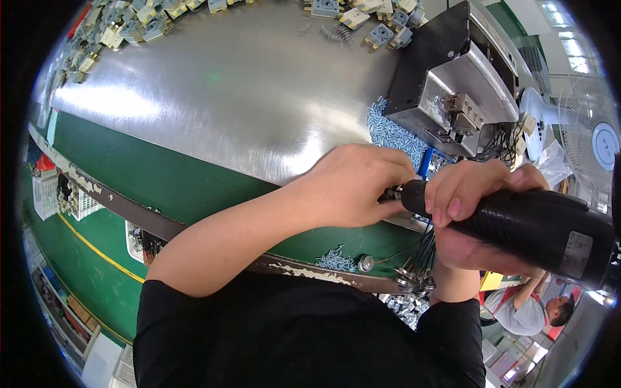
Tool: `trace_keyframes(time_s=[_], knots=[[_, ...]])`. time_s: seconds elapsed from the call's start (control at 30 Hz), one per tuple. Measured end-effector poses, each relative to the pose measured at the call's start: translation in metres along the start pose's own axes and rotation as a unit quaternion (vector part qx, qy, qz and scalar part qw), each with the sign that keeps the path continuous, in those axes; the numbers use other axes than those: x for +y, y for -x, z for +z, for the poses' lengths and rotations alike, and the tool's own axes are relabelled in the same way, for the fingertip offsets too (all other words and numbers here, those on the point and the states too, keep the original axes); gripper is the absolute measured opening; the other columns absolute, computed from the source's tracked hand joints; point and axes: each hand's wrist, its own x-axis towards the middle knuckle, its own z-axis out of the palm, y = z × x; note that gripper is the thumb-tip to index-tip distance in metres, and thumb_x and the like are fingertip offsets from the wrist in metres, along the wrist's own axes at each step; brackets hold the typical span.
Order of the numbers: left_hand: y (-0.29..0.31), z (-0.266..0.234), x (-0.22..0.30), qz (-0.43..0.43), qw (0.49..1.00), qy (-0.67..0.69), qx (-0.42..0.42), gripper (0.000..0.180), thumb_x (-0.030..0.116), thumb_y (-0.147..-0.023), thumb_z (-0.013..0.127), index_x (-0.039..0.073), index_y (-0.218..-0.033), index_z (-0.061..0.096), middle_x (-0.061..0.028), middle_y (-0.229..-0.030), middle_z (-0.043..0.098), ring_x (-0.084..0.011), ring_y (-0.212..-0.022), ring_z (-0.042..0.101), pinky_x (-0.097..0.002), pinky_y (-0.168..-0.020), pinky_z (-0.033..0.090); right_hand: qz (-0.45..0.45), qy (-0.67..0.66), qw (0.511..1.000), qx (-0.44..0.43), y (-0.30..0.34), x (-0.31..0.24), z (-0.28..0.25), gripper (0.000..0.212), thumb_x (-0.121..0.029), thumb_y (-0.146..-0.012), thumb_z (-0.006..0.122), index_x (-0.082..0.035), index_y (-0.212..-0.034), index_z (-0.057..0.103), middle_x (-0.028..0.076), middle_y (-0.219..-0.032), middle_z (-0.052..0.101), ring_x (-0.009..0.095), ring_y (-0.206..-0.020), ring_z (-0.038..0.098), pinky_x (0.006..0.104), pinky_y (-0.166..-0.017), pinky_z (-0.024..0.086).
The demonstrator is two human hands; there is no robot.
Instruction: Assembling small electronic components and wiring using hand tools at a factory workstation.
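My right hand (469,194) is wrapped round a black powered screwdriver (537,226), held almost level with its tip toward the left. At that tip, my left hand (359,178) is closed, thumb and fingers pinched around the bit end. Whatever sits between those fingers is mostly hidden by the hand. Just beyond them lies a heap of small silvery screws (396,134) on the steel plate (226,84). A blue-edged tray or block (435,160) shows partly behind my right fingers.
A black and steel fixture (440,77) stands at the far right, near a fan (605,145). Grey and cream switch-like parts (155,29) line the far edge, with loose springs (337,33). More screws (336,260) lie on the green mat (162,168). Another person (524,310) is at lower right.
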Motion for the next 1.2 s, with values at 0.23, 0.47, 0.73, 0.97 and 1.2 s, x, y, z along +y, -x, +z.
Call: trace_keyframes(time_s=[0.23, 0.47, 0.73, 0.97, 1.2], knots=[[-0.001, -0.002, -0.001, 0.029, 0.999, -0.016, 0.002, 0.030, 0.011, -0.076, 0.081, 0.005, -0.104, 0.075, -0.0077, -0.113, 0.074, -0.0305, -0.095, 0.072, -0.0386, -0.082, 0.059, 0.040, -0.014, 0.998, 0.049, -0.006, -0.014, 0.003, 0.105, -0.084, -0.086, 0.059, -0.008, -0.153, 0.033, 0.008, -0.074, 0.055, 0.020, -0.055, 0.056, 0.0349, -0.053, 0.048], [0.002, 0.009, -0.003, 0.114, 0.988, -0.040, 0.092, 0.032, 0.012, -0.075, 0.086, 0.005, -0.105, 0.074, -0.0112, -0.106, 0.074, -0.0317, -0.096, 0.073, -0.0408, -0.086, 0.059, 0.083, 0.045, 0.984, 0.149, -0.030, -0.033, -0.032, 0.108, -0.082, -0.089, 0.057, -0.006, -0.160, 0.027, 0.011, -0.079, 0.054, 0.023, -0.060, 0.055, 0.0393, -0.059, 0.049], [0.009, 0.018, 0.000, 0.202, 0.974, -0.082, 0.069, 0.033, 0.010, -0.069, 0.092, 0.006, -0.097, 0.075, -0.0098, -0.096, 0.075, -0.0291, -0.093, 0.074, -0.0425, -0.088, 0.060, 0.116, 0.220, 0.966, 0.067, -0.009, -0.046, -0.047, 0.077, -0.047, -0.106, 0.056, 0.002, -0.159, 0.029, 0.015, -0.124, 0.063, 0.022, -0.112, 0.062, 0.0380, -0.102, 0.046], [0.007, 0.024, 0.006, 0.156, 0.985, -0.047, 0.051, 0.032, 0.004, -0.067, 0.092, 0.004, -0.095, 0.076, -0.0106, -0.097, 0.076, -0.0306, -0.099, 0.074, -0.0422, -0.093, 0.058, 0.097, 0.483, 0.856, -0.155, 0.030, -0.062, -0.059, 0.032, -0.003, -0.085, 0.067, 0.002, -0.116, 0.067, 0.017, -0.107, 0.069, 0.033, -0.100, 0.065, 0.0409, -0.091, 0.052], [0.012, 0.026, 0.008, 0.118, 0.988, -0.065, 0.072, 0.030, 0.005, -0.070, 0.090, 0.003, -0.097, 0.077, -0.0123, -0.098, 0.078, -0.0337, -0.097, 0.074, -0.0410, -0.095, 0.057, 0.192, 0.459, 0.821, -0.279, 0.043, -0.049, -0.048, 0.039, -0.004, -0.077, 0.071, 0.007, -0.114, 0.065, 0.023, -0.105, 0.068, 0.043, -0.102, 0.065, 0.0466, -0.090, 0.053]])
